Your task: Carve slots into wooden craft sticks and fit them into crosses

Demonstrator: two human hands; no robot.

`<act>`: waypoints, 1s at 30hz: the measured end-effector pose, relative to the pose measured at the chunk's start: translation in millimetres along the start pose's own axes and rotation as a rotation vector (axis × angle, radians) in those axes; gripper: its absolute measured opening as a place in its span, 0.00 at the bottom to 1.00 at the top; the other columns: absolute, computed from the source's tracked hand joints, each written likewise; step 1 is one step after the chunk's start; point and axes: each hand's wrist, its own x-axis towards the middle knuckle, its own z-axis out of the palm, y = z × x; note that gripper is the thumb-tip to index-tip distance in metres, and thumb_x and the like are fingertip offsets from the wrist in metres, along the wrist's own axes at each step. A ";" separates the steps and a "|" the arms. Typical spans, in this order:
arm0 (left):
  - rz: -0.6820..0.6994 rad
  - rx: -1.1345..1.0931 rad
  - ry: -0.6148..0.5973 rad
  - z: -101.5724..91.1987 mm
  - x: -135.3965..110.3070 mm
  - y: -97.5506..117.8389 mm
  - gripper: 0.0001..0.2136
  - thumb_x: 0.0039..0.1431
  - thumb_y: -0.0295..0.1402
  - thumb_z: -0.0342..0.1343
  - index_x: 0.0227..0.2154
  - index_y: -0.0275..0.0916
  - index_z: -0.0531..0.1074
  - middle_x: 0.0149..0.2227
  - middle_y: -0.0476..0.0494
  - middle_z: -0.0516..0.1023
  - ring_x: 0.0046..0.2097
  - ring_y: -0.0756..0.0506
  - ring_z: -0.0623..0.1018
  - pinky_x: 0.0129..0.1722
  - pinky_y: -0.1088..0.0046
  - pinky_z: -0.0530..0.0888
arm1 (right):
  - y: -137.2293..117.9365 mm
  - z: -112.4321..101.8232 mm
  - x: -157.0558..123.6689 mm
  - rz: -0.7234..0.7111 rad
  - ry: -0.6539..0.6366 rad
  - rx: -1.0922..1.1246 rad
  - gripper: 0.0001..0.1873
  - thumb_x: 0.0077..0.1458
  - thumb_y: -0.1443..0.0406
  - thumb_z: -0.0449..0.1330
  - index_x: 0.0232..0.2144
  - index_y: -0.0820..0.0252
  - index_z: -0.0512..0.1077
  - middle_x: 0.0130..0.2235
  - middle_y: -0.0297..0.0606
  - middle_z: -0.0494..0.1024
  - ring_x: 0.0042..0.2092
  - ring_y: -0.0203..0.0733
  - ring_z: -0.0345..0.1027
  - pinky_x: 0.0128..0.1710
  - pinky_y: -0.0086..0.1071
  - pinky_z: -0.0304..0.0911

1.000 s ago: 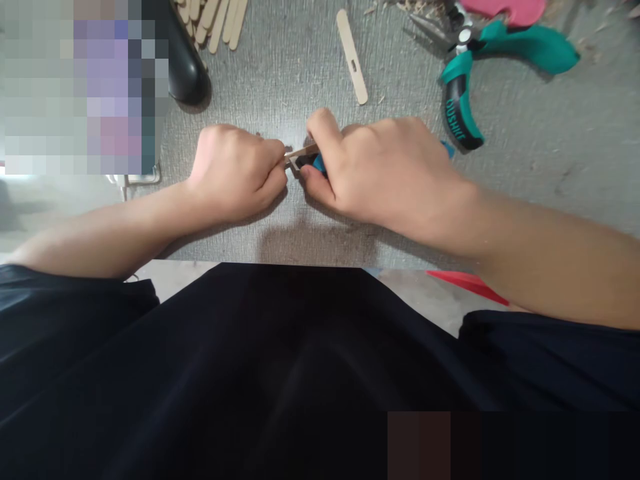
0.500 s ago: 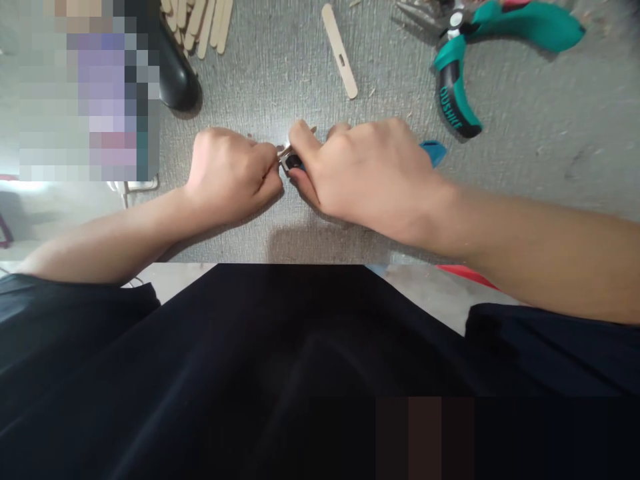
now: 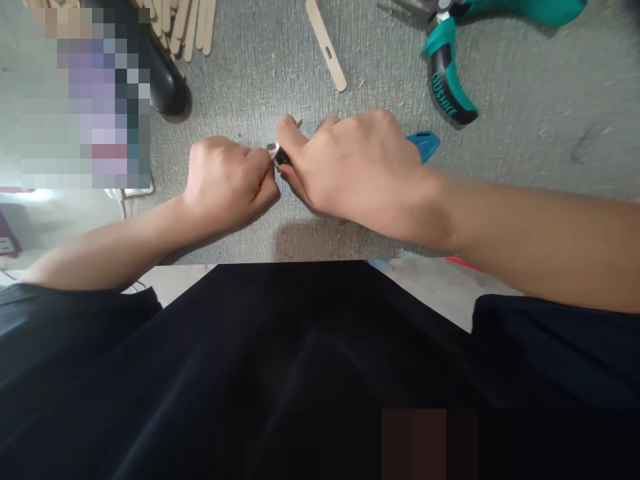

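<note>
Both my hands are close together over the grey table. My left hand [image 3: 230, 173] is closed in a pinch; a small pale bit shows at its fingertips, but what it grips is mostly hidden. My right hand [image 3: 360, 157] is wrapped round a blue-handled tool [image 3: 425, 145], whose blue end sticks out behind the palm. Its metal and black head shows between my hands, touching or nearly touching the left fingertips. A thin pointed tip rises beside the right index finger. Above the hands lies a wooden craft stick [image 3: 327, 50] with a small slot cut in it.
Green-and-black pliers [image 3: 450, 80] lie open at upper right. Several wooden sticks [image 3: 195, 30] are piled at upper left, by a black rounded object [image 3: 170, 90]. A white cable [image 3: 123, 200] runs near the left edge. Small wood shavings dot the textured table [image 3: 530, 133].
The view has shifted slightly, so the stick and pliers appear higher and more to the left. Both hands keep their grips, and the tool's head stays at my left fingertips.
</note>
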 end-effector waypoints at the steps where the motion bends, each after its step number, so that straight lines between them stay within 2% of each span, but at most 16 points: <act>1: -0.026 0.017 0.008 -2.1 -1.0 3.4 0.17 0.69 0.42 0.54 0.25 0.46 0.58 0.23 0.45 0.61 0.30 0.43 0.54 0.38 0.56 0.53 | 0.5 0.0 0.2 0.006 0.003 0.003 0.39 0.84 0.49 0.42 0.86 0.57 0.60 0.58 0.59 0.91 0.55 0.67 0.86 0.51 0.51 0.73; 3: -0.074 0.030 0.002 -5.9 -1.9 8.9 0.16 0.69 0.41 0.54 0.25 0.46 0.62 0.23 0.44 0.64 0.30 0.43 0.58 0.39 0.56 0.54 | 1.3 0.0 0.4 0.017 0.012 0.001 0.39 0.84 0.48 0.43 0.86 0.56 0.60 0.57 0.58 0.91 0.56 0.68 0.86 0.50 0.51 0.73; 5: -0.091 0.019 -0.005 -9.0 -1.3 12.6 0.16 0.69 0.41 0.54 0.25 0.46 0.62 0.24 0.44 0.65 0.30 0.43 0.59 0.38 0.56 0.54 | 1.3 0.0 -0.3 0.023 0.028 -0.006 0.40 0.84 0.49 0.44 0.86 0.60 0.59 0.57 0.62 0.90 0.56 0.73 0.87 0.48 0.52 0.71; 9: -0.117 -0.022 0.027 -14.2 1.7 16.4 0.17 0.68 0.42 0.53 0.26 0.46 0.53 0.22 0.46 0.60 0.28 0.45 0.52 0.36 0.58 0.51 | -0.9 1.6 -2.7 0.063 0.030 0.013 0.43 0.84 0.46 0.43 0.87 0.64 0.53 0.60 0.66 0.88 0.57 0.74 0.87 0.48 0.50 0.72; 11: -0.124 -0.030 0.036 -16.0 2.1 17.8 0.18 0.67 0.41 0.52 0.26 0.46 0.51 0.22 0.46 0.60 0.28 0.45 0.52 0.35 0.57 0.51 | -2.5 3.5 -2.8 0.091 0.023 0.003 0.41 0.84 0.46 0.43 0.85 0.63 0.58 0.61 0.65 0.87 0.58 0.75 0.86 0.49 0.51 0.74; 14: -0.160 -0.036 0.040 -15.9 1.0 18.9 0.16 0.69 0.39 0.53 0.25 0.46 0.58 0.23 0.44 0.67 0.28 0.42 0.65 0.36 0.57 0.54 | -4.2 5.7 -1.7 0.091 0.019 -0.036 0.36 0.84 0.50 0.42 0.81 0.58 0.67 0.62 0.63 0.87 0.58 0.75 0.87 0.50 0.52 0.76; 16: -0.184 -0.041 0.047 -13.9 -0.4 18.5 0.15 0.71 0.38 0.52 0.26 0.46 0.65 0.24 0.42 0.72 0.30 0.40 0.72 0.37 0.57 0.57 | -4.5 5.5 -1.2 0.075 0.021 -0.035 0.36 0.85 0.52 0.41 0.82 0.55 0.67 0.61 0.63 0.87 0.57 0.75 0.88 0.48 0.53 0.76; 20: -0.154 -0.066 0.079 -10.2 -2.8 16.9 0.15 0.74 0.38 0.51 0.27 0.46 0.69 0.25 0.42 0.74 0.31 0.40 0.73 0.36 0.56 0.59 | -4.0 1.9 -2.7 0.051 0.025 -0.017 0.39 0.85 0.52 0.38 0.85 0.61 0.62 0.59 0.68 0.87 0.55 0.77 0.88 0.46 0.54 0.77; 23: -0.184 -0.094 0.028 -11.8 0.2 16.7 0.16 0.76 0.40 0.51 0.28 0.46 0.69 0.26 0.42 0.73 0.32 0.39 0.74 0.38 0.56 0.59 | -3.8 0.2 -4.1 0.044 0.050 -0.011 0.40 0.86 0.51 0.36 0.85 0.62 0.62 0.58 0.67 0.88 0.55 0.74 0.88 0.46 0.51 0.76; 27: -0.351 -0.017 0.017 -17.6 12.6 13.9 0.17 0.75 0.44 0.52 0.28 0.45 0.68 0.27 0.42 0.72 0.32 0.42 0.67 0.39 0.55 0.56 | -2.5 1.4 -4.7 0.042 0.022 -0.043 0.38 0.84 0.53 0.40 0.87 0.55 0.59 0.56 0.62 0.89 0.51 0.70 0.88 0.43 0.49 0.73; 29: -0.439 0.006 0.009 -19.3 16.8 11.0 0.17 0.72 0.42 0.53 0.26 0.45 0.63 0.26 0.43 0.68 0.31 0.44 0.59 0.38 0.55 0.54 | -0.3 2.2 -4.8 0.051 0.019 -0.038 0.37 0.83 0.54 0.41 0.85 0.55 0.62 0.54 0.60 0.90 0.49 0.69 0.88 0.42 0.48 0.71; 30: -0.452 -0.016 0.042 -19.7 17.2 9.4 0.18 0.71 0.41 0.54 0.25 0.45 0.59 0.25 0.44 0.65 0.31 0.45 0.57 0.39 0.54 0.53 | 1.2 2.2 -4.8 0.060 0.029 -0.023 0.36 0.83 0.53 0.41 0.83 0.57 0.65 0.52 0.59 0.90 0.48 0.69 0.87 0.42 0.48 0.71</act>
